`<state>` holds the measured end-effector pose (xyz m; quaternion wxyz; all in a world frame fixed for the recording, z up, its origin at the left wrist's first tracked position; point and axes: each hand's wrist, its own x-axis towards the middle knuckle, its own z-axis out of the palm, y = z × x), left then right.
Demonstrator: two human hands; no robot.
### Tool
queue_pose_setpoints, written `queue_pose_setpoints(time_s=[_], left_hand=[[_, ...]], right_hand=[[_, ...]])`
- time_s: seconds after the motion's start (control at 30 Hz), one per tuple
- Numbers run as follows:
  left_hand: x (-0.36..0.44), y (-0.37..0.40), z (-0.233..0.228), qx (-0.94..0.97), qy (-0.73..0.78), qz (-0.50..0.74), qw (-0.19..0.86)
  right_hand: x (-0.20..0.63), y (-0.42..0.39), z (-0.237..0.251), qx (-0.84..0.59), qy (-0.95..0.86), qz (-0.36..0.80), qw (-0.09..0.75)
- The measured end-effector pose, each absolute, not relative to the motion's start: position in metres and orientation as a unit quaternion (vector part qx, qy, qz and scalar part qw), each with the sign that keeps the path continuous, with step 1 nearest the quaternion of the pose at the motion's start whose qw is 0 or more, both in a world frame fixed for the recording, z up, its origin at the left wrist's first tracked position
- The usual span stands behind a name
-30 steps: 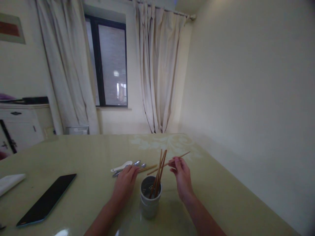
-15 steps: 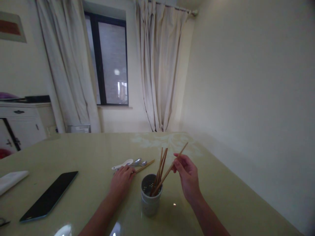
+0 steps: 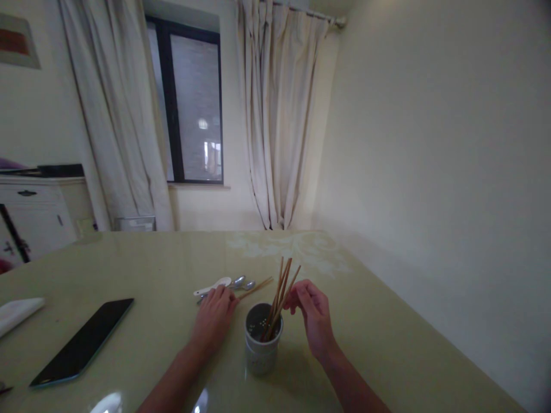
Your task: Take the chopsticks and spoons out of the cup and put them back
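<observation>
Through the head camera I see my right hand (image 3: 310,312) beside the grey utensil cup (image 3: 260,358), its thumb and fingertips drawn close together near the nearest of the wooden chopsticks in the cup (image 3: 283,287). I can't tell whether they pinch that stick or only brush it. The cup stands upright on the glossy green table (image 3: 163,264), between my forearms, and its sticks all lean toward the right rim.

My left hand (image 3: 214,312) lies palm down to the left of the cup, fingers slightly bent over the loose chopsticks (image 3: 257,286), whose far ends poke out past the thumb side. How firmly it has hold of them, if at all, is hidden from me. Just beyond the knuckles lie a white soup spoon (image 3: 224,282) and some metal spoons (image 3: 244,283).

My worry is the cup: with the sticks bunched on one side, I judge that a sideways knock from the right knuckles could rock it, or a stick snagged between the fingers could drag its neighbours out. On the left, uneven pressure might send the loose sticks rolling, or push the spoons across that slick surface. A careless left wrist could also bump the cup.
</observation>
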<state>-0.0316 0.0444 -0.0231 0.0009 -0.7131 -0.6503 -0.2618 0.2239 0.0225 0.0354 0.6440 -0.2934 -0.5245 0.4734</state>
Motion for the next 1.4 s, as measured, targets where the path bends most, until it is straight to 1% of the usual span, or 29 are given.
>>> queue_pose_setpoints(time_s=[0.1,0.2,0.27,0.33,0.43,0.5,0.57,0.63,0.7,0.77,0.87,1.0,1.1,1.17,1.27,1.33,1.4], left_hand=[[-0.019,0.042,-0.021,-0.694,-0.621,-0.348,-0.102],[-0.001,0.033,-0.020,-0.688,-0.571,-0.397,-0.207],[0.009,0.026,-0.018,-0.702,-0.536,-0.399,-0.247],[0.015,0.022,-0.015,-0.718,-0.503,-0.405,-0.259],[0.012,0.025,-0.013,-0.729,-0.485,-0.423,-0.231],[0.002,0.032,-0.014,-0.727,-0.519,-0.417,-0.170],[-0.011,0.039,-0.018,-0.718,-0.584,-0.368,-0.086],[-0.023,0.045,-0.023,-0.710,-0.643,-0.288,-0.013],[-0.032,0.047,-0.028,-0.709,-0.669,-0.220,0.030],[-0.034,0.047,-0.030,-0.717,-0.671,-0.184,0.043],[-0.031,0.045,-0.026,-0.723,-0.670,-0.167,0.037],[-0.025,0.042,-0.021,-0.717,-0.669,-0.195,0.024],[-0.020,0.042,-0.024,-0.694,-0.669,-0.260,-0.059],[-0.014,0.041,-0.028,-0.677,-0.644,-0.328,-0.139],[-0.003,0.038,-0.028,-0.660,-0.567,-0.431,-0.240],[0.005,0.035,-0.024,-0.652,-0.511,-0.469,-0.307],[0.011,0.030,-0.018,-0.653,-0.467,-0.475,-0.361]], right_hand=[[0.219,0.030,0.022,-0.321,-0.487,0.488,0.649],[0.212,0.040,0.005,-0.367,-0.485,0.505,0.613],[0.206,0.044,-0.005,-0.376,-0.487,0.527,0.586],[0.202,0.046,-0.010,-0.375,-0.489,0.540,0.574],[0.204,0.047,-0.005,-0.379,-0.494,0.505,0.597],[0.216,0.049,0.007,-0.393,-0.486,0.449,0.639],[0.236,0.053,0.022,-0.403,-0.464,0.380,0.692],[0.258,0.057,0.036,-0.394,-0.427,0.318,0.749],[0.277,0.059,0.047,-0.356,-0.387,0.296,0.797],[0.287,0.056,0.055,-0.309,-0.370,0.308,0.821],[0.282,0.046,0.059,-0.271,-0.400,0.342,0.806],[0.255,0.029,0.055,-0.286,-0.519,0.376,0.712],[0.236,0.023,0.047,-0.290,-0.535,0.420,0.673],[0.228,0.025,0.039,-0.300,-0.499,0.445,0.680],[0.221,0.035,0.020,-0.341,-0.450,0.461,0.685],[0.217,0.044,0.007,-0.368,-0.450,0.484,0.654],[0.211,0.050,-0.004,-0.375,-0.473,0.518,0.607]])
